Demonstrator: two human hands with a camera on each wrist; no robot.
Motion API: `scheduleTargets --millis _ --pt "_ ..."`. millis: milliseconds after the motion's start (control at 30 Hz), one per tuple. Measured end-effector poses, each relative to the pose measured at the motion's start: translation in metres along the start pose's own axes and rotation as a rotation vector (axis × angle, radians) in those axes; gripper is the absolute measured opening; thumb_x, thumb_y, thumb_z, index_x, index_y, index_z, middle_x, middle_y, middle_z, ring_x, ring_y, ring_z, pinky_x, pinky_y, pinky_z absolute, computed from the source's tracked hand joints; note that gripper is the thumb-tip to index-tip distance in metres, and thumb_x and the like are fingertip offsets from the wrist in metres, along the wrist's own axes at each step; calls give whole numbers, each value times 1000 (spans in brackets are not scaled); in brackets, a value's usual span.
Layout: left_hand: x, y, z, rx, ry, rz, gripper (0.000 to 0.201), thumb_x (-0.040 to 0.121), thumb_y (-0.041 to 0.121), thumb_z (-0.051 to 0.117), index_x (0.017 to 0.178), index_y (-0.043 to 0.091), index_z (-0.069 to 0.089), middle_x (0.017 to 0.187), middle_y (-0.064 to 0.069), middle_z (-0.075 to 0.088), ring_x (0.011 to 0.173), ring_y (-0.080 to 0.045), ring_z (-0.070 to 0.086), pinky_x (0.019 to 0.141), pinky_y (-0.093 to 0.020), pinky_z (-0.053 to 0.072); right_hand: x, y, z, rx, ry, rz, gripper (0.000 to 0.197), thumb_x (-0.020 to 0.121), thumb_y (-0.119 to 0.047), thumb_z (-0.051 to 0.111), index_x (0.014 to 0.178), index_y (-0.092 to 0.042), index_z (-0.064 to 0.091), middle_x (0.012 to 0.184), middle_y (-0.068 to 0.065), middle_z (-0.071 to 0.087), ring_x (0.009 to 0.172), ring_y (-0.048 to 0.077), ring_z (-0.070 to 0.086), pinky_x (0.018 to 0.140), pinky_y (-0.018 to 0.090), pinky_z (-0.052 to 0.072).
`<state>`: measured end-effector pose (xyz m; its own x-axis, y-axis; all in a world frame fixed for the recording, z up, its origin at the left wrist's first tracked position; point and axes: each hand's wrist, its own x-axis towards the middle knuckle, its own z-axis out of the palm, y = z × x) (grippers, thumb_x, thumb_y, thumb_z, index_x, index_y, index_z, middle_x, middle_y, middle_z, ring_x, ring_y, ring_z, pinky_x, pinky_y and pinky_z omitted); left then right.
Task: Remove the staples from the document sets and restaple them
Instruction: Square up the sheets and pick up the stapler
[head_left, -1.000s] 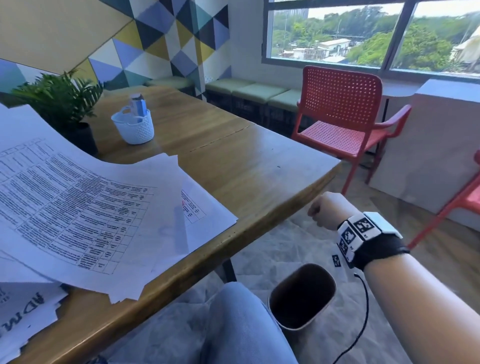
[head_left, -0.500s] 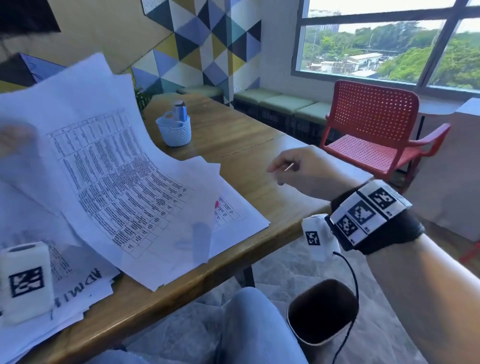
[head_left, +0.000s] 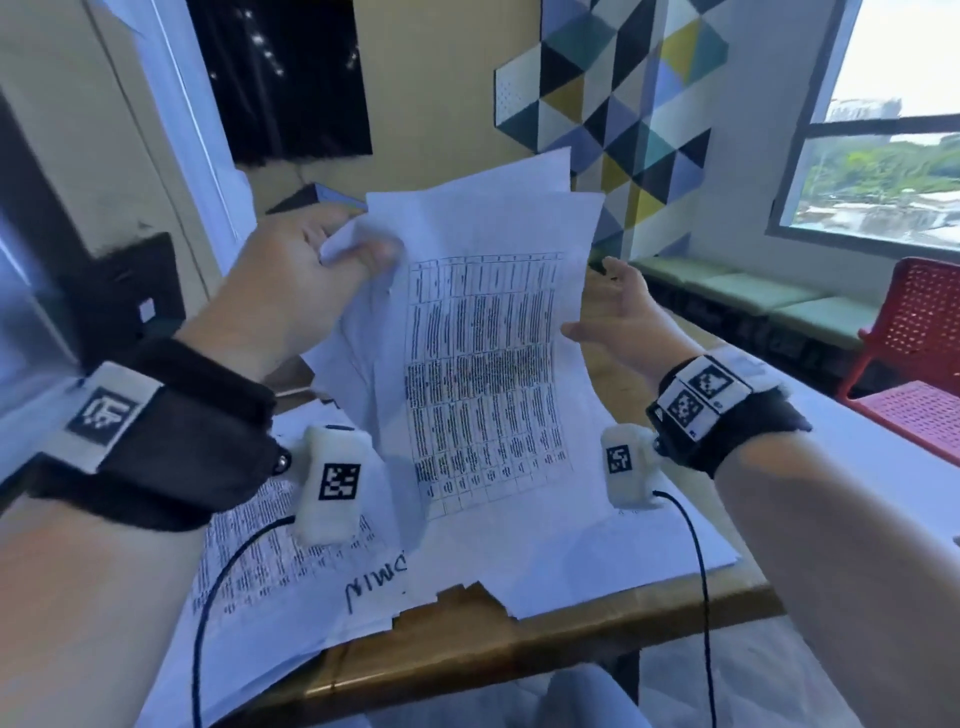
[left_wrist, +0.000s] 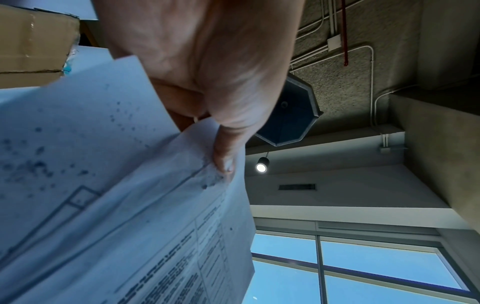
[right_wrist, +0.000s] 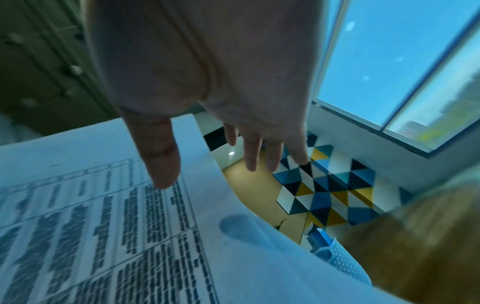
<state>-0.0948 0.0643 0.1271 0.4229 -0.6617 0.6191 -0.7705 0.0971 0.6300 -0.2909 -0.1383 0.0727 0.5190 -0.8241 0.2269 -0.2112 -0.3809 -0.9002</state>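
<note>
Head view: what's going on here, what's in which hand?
A person seated at a wooden table holds a set of printed sheets up in the air. The left hand pinches the set at its top corner, thumb on the front. The right hand is open at the set's right edge, fingers straight, with no grip on it yet. More printed pages lie spread on the table below. No stapler or staple remover shows in either hand.

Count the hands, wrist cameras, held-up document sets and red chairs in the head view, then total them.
Hands: 2, left hand and right hand
Wrist cameras: 2
Held-up document set: 1
Red chair: 1
Total: 6
</note>
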Motion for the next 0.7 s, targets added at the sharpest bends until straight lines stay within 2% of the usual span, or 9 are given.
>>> scheduleTargets --millis 100,167,233,300,367,433,533,633,700 --pt "0 6 -10 -27 -40 10 14 90 27 67 82 16 71 67 -8 58 61 -9 45 57 -18 35 13 4 2 241 -68 32 68 82 1 68 141 -15 38 128 5 58 115 19 56 104 40 42" --pt "4 7 -14 -41 -36 -8 11 93 25 64 85 20 70 66 5 58 57 -7 45 51 -14 33 16 7 6 287 -154 12 49 85 3 63 132 -8 51 118 7 66 106 20 64 102 40 45" --pt "6 2 -17 -51 -13 -11 4 92 28 65 92 28 68 81 -1 67 69 -15 52 61 -22 42 14 9 12 307 -187 -6 36 89 -2 60 124 -3 57 107 6 71 85 15 68 84 29 56" --pt "9 -11 -21 -91 98 -20 23 87 36 67 109 31 64 97 4 69 86 -18 62 79 -33 50 13 10 19 354 -129 -25 27 91 -4 59 117 1 60 76 -7 73 57 3 61 53 14 50" --pt "8 -23 -23 -146 281 -134 45 83 50 69 120 28 56 95 8 63 98 -20 63 84 -36 50 12 12 22 434 -57 -34 22 91 -3 59 112 0 61 65 -11 71 50 -1 61 46 10 47" --pt "-2 -33 -19 -285 240 -334 68 71 69 67 118 21 55 95 7 61 104 -25 63 93 -41 45 10 13 24 506 2 -42 24 89 -7 62 112 0 64 86 -1 76 70 8 70 59 18 57" --pt "-22 -46 0 -481 -56 -529 73 58 80 67 103 24 54 88 1 57 82 -21 56 94 -39 42 7 8 28 553 79 -70 21 88 -12 65 108 -7 68 106 11 72 90 23 69 80 33 58" --pt "-25 -47 20 -483 94 -387 22 88 45 63 100 28 55 93 10 66 92 -11 63 87 -27 47 3 -1 35 614 115 -133 23 82 -15 70 104 -9 70 103 9 73 96 27 68 87 40 55" --pt "-19 -39 22 -456 257 -272 16 92 30 63 101 22 52 97 11 66 91 4 63 80 -16 49 2 -8 37 603 144 -192 17 77 -18 75 93 -14 72 95 6 75 89 24 69 87 42 54"
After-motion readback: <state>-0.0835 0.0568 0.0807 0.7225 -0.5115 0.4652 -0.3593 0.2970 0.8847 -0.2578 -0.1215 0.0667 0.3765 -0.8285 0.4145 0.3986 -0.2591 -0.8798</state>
